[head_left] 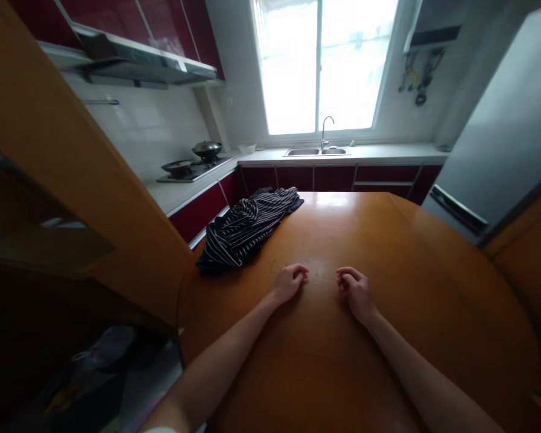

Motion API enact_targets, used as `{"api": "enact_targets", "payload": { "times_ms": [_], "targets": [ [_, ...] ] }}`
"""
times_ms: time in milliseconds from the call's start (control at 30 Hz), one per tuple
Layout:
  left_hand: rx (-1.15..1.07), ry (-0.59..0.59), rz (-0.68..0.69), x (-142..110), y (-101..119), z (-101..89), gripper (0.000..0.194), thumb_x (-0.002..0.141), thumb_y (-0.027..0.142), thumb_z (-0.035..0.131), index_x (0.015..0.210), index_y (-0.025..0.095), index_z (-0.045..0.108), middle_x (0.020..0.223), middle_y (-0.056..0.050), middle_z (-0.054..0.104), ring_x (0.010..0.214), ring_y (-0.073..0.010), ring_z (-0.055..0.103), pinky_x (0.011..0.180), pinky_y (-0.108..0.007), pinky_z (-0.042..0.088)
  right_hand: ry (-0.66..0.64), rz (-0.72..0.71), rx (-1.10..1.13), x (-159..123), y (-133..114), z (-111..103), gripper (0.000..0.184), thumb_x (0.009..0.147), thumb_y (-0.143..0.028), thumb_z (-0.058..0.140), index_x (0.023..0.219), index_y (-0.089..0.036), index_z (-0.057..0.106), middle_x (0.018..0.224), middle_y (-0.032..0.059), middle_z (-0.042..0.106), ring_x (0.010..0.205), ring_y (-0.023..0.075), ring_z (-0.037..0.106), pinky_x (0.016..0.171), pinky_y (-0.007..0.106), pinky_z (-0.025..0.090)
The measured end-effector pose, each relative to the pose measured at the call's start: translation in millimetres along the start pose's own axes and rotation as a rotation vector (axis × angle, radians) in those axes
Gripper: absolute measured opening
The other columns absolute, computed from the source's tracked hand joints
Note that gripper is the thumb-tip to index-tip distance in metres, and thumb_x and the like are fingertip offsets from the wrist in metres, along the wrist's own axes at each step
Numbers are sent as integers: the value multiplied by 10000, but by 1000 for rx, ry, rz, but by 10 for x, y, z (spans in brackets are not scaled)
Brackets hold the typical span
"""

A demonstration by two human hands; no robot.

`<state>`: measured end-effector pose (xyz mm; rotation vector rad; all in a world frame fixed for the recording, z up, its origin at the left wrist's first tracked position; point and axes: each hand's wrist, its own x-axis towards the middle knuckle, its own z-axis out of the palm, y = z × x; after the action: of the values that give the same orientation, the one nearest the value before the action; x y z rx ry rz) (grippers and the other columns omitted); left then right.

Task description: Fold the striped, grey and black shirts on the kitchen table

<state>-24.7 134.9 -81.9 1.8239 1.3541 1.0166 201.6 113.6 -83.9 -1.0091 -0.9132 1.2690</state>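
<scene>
Hands (291,282) rest apart, loosely curled, apparently touching the table (424,270).

The black-and-white striped pile of clothing (252,225) is matt, creased cloth. The rounded orange-brown bench (433,270) looks like varnished wood, smooth and glossy, faintly scuffed. The flat dark red cabinet doors (334,178) are smooth; the silver double-basin sink (317,153) and thin curved silver tap (323,133) look like shiny metal.

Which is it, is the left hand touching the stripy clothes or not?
Apart. The head view shows a strip of brown tabletop between the left hand and the stripy clothes.
</scene>
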Motion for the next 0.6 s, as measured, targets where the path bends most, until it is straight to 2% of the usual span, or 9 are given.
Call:
{"api": "enact_targets", "payload": {
  "times_ms": [300, 400, 500, 600],
  "targets": [
    [-18, -24, 7, 6, 16, -44, 201, 858, 151, 519, 917, 184, 709, 777, -10, 726, 741, -155, 704, 741, -260, 543, -6, 16, 54, -1, -45, 11, 166, 658, -289, 638, 769, -176, 687, 602, -15, 603, 477, 98, 463, 424, 216, 309],
    [37, 23, 23, 14, 27, -138, 203, 874, 125, 522, 930, 179, 709, 814, -23, 727, 774, -165, 701, 759, -275, 546, -3, 22, 70, -16, -38, -5, 163, 647, -281, 660, 763, -173, 697, 607, -11, 606, 482, 99, 471, 432, 217, 329],
    [247, 248, 65, 27, 86, -389, 198, 864, 83, 564, 948, 191, 708, 968, -62, 726, 957, -216, 682, 921, -358, 525, 1, 34, 82, -19, -17, -25, 157, 641, -270, 680, 759, -169, 704, 613, -6, 608, 489, 96, 479, 439, 212, 342],
    [507, 624, 24, 0, 143, -760, 203, 860, 95, 624, 999, 218, 706, 1256, -106, 631, 1249, -308, 548, 1103, -503, 395, -8, 44, 79, -15, 6, -45, 169, 643, -274, 690, 774, -168, 709, 619, -5, 608, 484, 97, 478, 424, 209, 327]
  ]
}}
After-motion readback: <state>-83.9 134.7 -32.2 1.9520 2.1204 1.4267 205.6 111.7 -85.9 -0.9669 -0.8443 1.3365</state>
